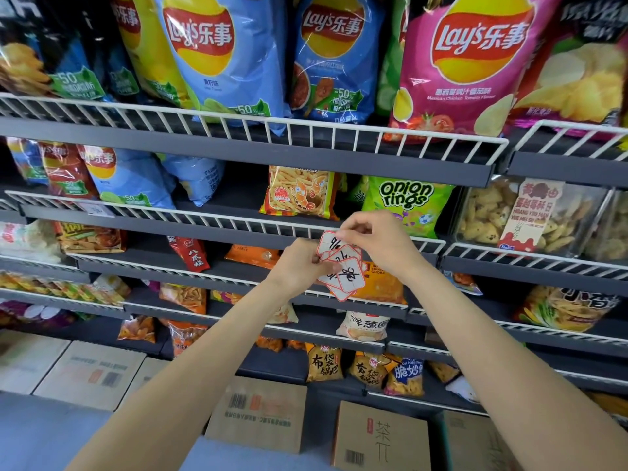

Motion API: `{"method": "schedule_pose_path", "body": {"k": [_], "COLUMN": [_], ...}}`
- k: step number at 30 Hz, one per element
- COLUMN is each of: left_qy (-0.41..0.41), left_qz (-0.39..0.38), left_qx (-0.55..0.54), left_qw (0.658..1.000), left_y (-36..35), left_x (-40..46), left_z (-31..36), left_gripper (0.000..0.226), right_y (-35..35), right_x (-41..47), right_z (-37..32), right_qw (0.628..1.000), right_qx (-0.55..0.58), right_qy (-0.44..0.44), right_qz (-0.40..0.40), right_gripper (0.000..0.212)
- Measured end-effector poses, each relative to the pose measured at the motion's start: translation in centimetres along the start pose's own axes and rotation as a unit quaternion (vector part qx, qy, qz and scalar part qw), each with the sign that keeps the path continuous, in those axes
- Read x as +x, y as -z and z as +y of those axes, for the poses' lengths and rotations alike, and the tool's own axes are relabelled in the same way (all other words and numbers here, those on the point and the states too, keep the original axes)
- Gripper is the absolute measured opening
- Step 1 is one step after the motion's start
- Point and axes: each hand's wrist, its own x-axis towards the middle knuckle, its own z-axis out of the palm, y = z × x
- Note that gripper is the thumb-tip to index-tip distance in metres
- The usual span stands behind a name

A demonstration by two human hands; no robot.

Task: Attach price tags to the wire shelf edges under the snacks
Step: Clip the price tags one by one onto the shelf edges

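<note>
My left hand (300, 263) grips a fanned stack of red-bordered white price tags (346, 278) with black handwriting. Above it, my right hand (372, 237) pinches the top edge of the uppermost tag (329, 242) of that stack. Both hands hover in front of the white wire shelf edge (238, 220) below the green onion rings bag (402, 202) and the orange shrimp-stick bag (299, 192). One small white label (97, 209) sits on that same shelf edge far to the left.
Large Lay's chip bags (221, 56) fill the top shelf behind a white wire rail (306, 129). A clear cookie pack (530, 215) stands at right. Lower shelves hold several small snack bags. Cardboard boxes (258, 413) sit on the floor.
</note>
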Motion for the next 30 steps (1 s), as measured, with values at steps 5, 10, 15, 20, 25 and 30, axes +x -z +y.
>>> {"method": "schedule_pose_path", "body": {"k": [5, 10, 15, 20, 25, 30], "left_qy": [0.025, 0.026, 0.049, 0.034, 0.007, 0.009], "left_qz": [-0.022, -0.018, -0.018, -0.023, -0.035, -0.035], "left_qx": [0.004, 0.033, 0.054, 0.070, 0.024, -0.048], "left_qw": [0.999, 0.999, 0.997, 0.997, 0.999, 0.998], "left_y": [0.3, 0.3, 0.3, -0.4, -1.2, -1.7], "left_x": [-0.3, 0.0, 0.8, 2.3, 3.2, 3.2], "left_z": [-0.6, -1.5, -3.0, -2.4, -1.8, -1.6], "left_gripper": [0.021, 0.025, 0.027, 0.020, 0.058, 0.063], "right_y": [-0.1, -0.1, 0.6, 0.3, 0.1, -0.2], "right_x": [-0.3, -0.3, -0.1, 0.6, 0.7, 1.1], "right_z": [0.4, 1.5, 3.3, 4.5, 4.2, 4.2], "right_qw": [0.993, 0.991, 0.980, 0.970, 0.944, 0.948], "right_qx": [-0.101, -0.124, -0.124, -0.205, -0.308, -0.295], "right_qy": [0.040, 0.048, 0.012, 0.010, 0.031, 0.045], "right_qz": [-0.045, 0.027, 0.153, 0.132, 0.118, 0.112], "right_gripper": [0.013, 0.011, 0.009, 0.012, 0.016, 0.016]}}
